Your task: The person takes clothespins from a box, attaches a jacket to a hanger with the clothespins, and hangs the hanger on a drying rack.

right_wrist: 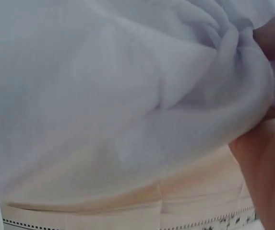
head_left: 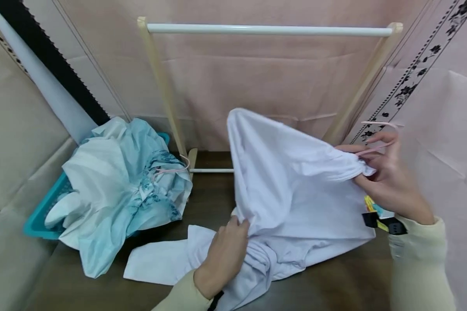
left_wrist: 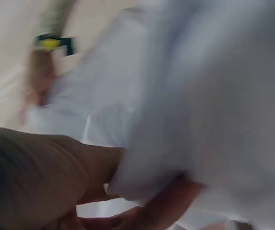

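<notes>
A white shirt [head_left: 292, 207] spreads between the two hands in the head view, with a sleeve-like length lying on the brown surface to the left. My right hand [head_left: 389, 177] pinches its bunched edge at the upper right. The hook of a pink hanger [head_left: 381, 124] rises among those fingers; the rest of the hanger is hidden by cloth and hand. Lower down, my left hand [head_left: 227, 255] grips the cloth with curled fingers. White fabric [left_wrist: 233, 96], blurred, fills much of the left wrist view. Gathered folds [right_wrist: 223, 62] show beside the right hand in the right wrist view.
A teal basket [head_left: 43, 220] at the left holds a crumpled light-blue and white garment [head_left: 116, 185] with another pink hanger [head_left: 173, 170]. Behind the shirt stands a rack with wooden posts [head_left: 165, 86] and a white top bar [head_left: 268, 30]. Pale cloth walls surround the area.
</notes>
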`<state>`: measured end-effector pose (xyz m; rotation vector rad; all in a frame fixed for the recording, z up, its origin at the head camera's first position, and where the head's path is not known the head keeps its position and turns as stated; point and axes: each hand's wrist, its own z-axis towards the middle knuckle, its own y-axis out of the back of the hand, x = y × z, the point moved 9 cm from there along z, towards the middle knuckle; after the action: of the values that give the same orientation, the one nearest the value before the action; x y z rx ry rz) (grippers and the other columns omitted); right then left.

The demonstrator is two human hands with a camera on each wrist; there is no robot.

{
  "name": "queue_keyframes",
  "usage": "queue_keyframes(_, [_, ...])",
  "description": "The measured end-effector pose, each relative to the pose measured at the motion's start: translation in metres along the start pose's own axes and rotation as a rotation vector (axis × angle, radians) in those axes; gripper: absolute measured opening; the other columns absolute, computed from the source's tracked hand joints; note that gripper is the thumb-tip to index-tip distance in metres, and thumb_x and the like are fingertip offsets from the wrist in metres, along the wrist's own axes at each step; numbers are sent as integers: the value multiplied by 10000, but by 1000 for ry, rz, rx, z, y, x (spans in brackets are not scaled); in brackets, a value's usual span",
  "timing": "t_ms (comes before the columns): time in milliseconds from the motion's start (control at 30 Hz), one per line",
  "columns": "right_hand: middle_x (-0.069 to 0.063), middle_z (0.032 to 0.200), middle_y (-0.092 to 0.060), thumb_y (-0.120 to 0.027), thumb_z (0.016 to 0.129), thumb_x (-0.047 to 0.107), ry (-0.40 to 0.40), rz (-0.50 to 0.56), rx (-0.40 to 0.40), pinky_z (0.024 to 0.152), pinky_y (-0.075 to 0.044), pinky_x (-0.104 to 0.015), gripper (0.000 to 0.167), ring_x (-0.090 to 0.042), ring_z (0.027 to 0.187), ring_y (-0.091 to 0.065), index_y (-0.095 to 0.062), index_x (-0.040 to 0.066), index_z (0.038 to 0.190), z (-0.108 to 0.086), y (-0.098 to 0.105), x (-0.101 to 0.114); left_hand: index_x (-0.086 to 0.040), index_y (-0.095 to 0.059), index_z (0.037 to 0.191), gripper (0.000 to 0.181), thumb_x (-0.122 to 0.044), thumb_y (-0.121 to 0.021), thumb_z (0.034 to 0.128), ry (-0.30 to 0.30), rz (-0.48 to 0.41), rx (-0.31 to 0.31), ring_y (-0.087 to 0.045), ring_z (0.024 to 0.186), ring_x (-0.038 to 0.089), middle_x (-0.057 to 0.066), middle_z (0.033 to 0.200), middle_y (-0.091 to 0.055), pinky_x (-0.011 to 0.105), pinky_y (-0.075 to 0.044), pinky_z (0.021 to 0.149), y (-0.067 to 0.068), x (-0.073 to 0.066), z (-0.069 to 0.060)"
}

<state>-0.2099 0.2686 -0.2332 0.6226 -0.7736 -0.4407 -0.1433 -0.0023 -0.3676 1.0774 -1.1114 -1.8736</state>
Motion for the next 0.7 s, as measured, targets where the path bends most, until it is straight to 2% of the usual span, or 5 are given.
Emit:
queue_keyframes(167, [32, 1334, -408, -634, 798, -260, 1, 156, 127, 800, -489, -75, 696, 56, 1101, -591, -301, 4, 1349, 17, -37, 11, -61, -682, 920, 239, -268, -795, 880, 27, 180, 82, -658, 702, 263, 97, 808, -624, 375, -522, 542, -23, 18, -4])
queue_keyframes(267, [-13, 1402, -461, -588, 824, -263, 68, 205, 219, 912, -491, -119, 732, -19, 1143, -620, -235, -11, 1414, 27, -61, 25, -86, -709, 1033, 284, -331, -771, 904, -59, 165, 29, -663, 770, 234, 79, 896, -674, 374, -530, 560, 8, 19, 8])
queue_keyframes(467, [-73, 1537, -377, -491, 825, -269, 187, 225, 327, 986, -465, -171, 626, -127, 1234, -620, -277, -48, 1369, 39, -97, 43, -113, -711, 1241, 300, -186, -734, 952, -195, -27, -367, -614, 1064, 279, 93, 1133, -663, 395, -570, 786, 92, 37, 39])
queue_keyframes(600, [-108, 1514, -404, -494, 839, -248, 192, 197, 325, 969, -450, -183, 589, -172, 1228, -629, -285, -47, 1352, 39, -111, 46, -137, -705, 1293, 324, -186, -709, 973, -149, -119, -382, -558, 1157, 294, 87, 1214, -646, 458, -497, 974, 94, 63, 55])
queue_keyframes(700, [-85, 1483, -438, -489, 844, -245, 165, 188, 320, 900, -456, -194, 630, -206, 1203, -624, -271, -14, 1388, 39, -119, 46, -136, -741, 1241, 267, -165, -694, 980, -112, -152, -365, -582, 1055, 277, 75, 1138, -660, 438, -499, 924, 86, 77, 59])
